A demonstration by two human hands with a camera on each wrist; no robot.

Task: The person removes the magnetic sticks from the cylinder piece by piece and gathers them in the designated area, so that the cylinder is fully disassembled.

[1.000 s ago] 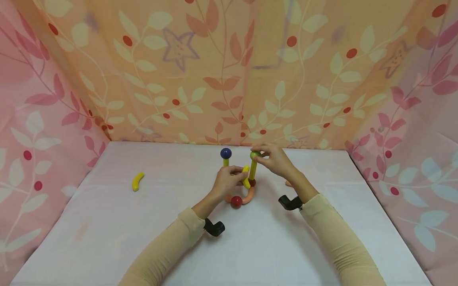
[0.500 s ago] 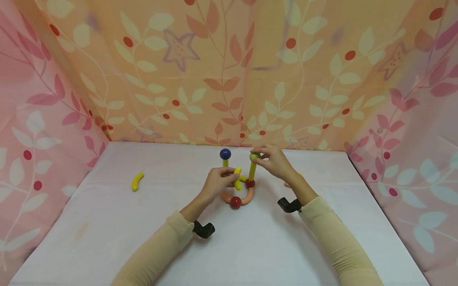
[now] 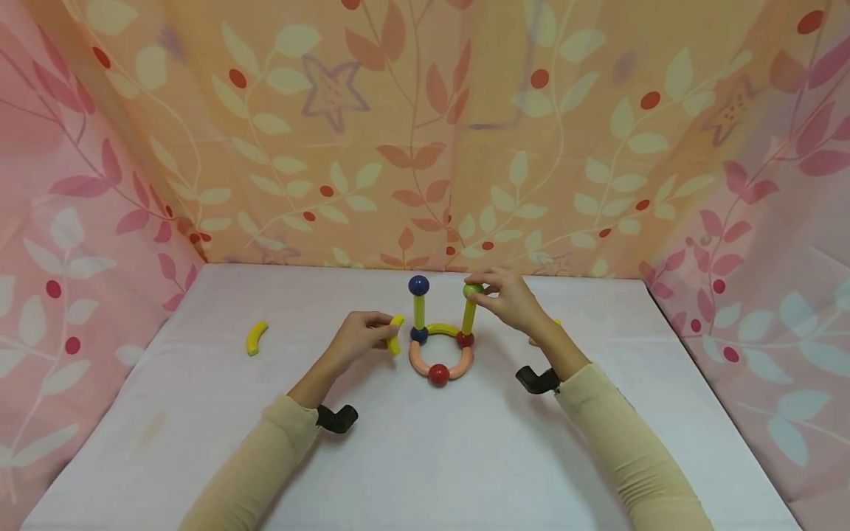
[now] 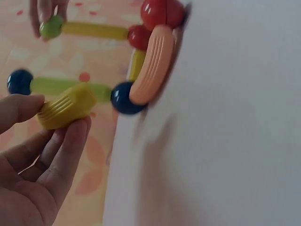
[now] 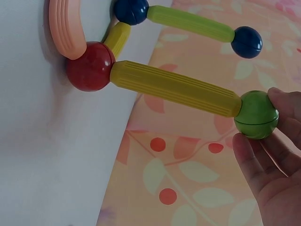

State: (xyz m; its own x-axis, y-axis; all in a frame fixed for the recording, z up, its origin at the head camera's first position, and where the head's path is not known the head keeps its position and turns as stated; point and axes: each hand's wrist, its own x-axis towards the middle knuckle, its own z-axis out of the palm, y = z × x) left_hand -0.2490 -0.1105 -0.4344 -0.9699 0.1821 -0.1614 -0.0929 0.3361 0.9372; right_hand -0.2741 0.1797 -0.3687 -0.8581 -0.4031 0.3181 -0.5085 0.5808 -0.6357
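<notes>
My left hand [image 3: 361,338] pinches a curved yellow rod [image 4: 68,106] between thumb and fingers, held above the table left of a ball-and-rod structure. That structure has a ring of curved pink rods [image 3: 417,360] and a curved yellow piece [image 3: 441,329], joined by a front red ball [image 3: 438,375], a back red ball [image 5: 91,66] and a dark blue ball [image 4: 128,97]. From the ring rise a yellow-green rod [image 3: 419,312] topped by a blue ball [image 3: 419,285] and a straight yellow rod [image 5: 176,88] topped by a green ball [image 5: 257,115]. My right hand [image 3: 510,299] grips this green ball.
Another curved yellow rod [image 3: 255,337] lies on the white table [image 3: 199,413] at the left. Behind my right wrist, small yellow and pink pieces [image 3: 533,341] are mostly hidden. Patterned cloth [image 3: 425,147] stands behind the table and at both sides.
My left hand has moved left with the curved yellow rod, from inside the structure to beside it, uncovering the ring. My right hand stays at the green ball.
</notes>
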